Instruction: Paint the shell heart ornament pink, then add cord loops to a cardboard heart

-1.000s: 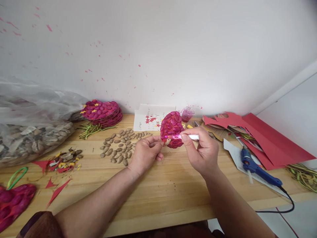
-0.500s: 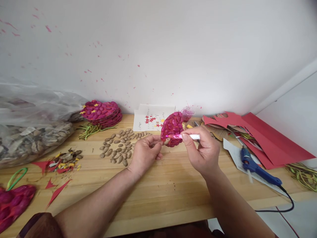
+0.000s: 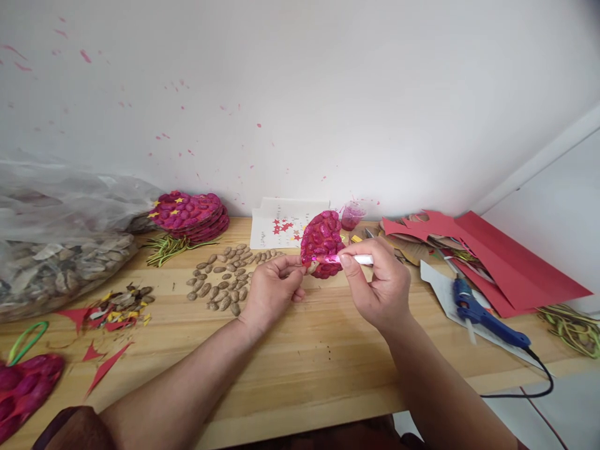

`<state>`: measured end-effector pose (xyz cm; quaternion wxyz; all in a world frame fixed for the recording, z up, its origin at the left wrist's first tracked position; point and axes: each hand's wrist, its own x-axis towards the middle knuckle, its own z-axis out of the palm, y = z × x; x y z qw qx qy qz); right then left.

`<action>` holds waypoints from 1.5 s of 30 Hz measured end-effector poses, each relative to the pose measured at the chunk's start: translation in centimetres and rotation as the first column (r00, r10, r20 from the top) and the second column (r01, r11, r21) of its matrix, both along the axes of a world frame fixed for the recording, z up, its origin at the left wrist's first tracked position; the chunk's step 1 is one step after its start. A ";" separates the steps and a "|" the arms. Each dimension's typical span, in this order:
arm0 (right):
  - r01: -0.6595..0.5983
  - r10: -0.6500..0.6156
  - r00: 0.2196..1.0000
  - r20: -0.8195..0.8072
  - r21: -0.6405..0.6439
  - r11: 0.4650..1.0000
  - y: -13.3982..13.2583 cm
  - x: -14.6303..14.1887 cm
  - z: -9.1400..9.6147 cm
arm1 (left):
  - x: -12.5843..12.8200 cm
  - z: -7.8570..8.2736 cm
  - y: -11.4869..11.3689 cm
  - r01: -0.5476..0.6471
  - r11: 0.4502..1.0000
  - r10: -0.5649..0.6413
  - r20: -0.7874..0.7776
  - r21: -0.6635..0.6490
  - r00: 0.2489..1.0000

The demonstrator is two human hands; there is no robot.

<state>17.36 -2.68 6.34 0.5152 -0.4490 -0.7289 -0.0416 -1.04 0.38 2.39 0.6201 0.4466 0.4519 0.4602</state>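
Note:
My left hand (image 3: 272,289) pinches the lower edge of a magenta painted seed-covered heart (image 3: 321,239) and holds it upright above the wooden table (image 3: 300,350). My right hand (image 3: 377,281) is closed round a white-handled brush (image 3: 360,259) whose pink tip touches the heart's lower part. Loose brown seeds (image 3: 225,279) lie spread on the table just left of my left hand.
A stack of finished magenta hearts (image 3: 192,214) and a plastic bag of husks (image 3: 56,250) sit at the left. Star-printed paper (image 3: 281,228) and a small paint cup (image 3: 351,215) stand behind. Red card sheets (image 3: 506,262) and a blue glue gun (image 3: 487,319) lie right. Another heart (image 3: 23,390) is near-left.
The hands and the heart have barely shifted; the brush stays against the heart's lower part. The view has drifted slightly.

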 end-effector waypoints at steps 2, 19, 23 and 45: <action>0.014 -0.014 1.000 -0.008 0.008 1.000 0.0 0.1 0.0 | 0.0 -0.1 0.0 0.001 1.000 -0.001 0.017 -0.010 1.000; 0.012 -0.012 1.000 -0.029 0.002 1.000 0.2 0.0 -0.2 | 0.0 0.0 -0.1 -0.008 1.000 0.008 0.007 0.022 1.000; 0.013 -0.013 0.999 -0.035 -0.002 1.000 0.1 0.1 -0.2 | 0.1 0.0 -0.1 -0.016 0.999 0.016 -0.008 0.042 1.000; 0.019 -0.020 0.999 -0.046 -0.018 1.000 0.3 0.5 -0.4 | -0.1 0.1 0.2 -0.036 0.999 0.036 -0.008 0.036 0.999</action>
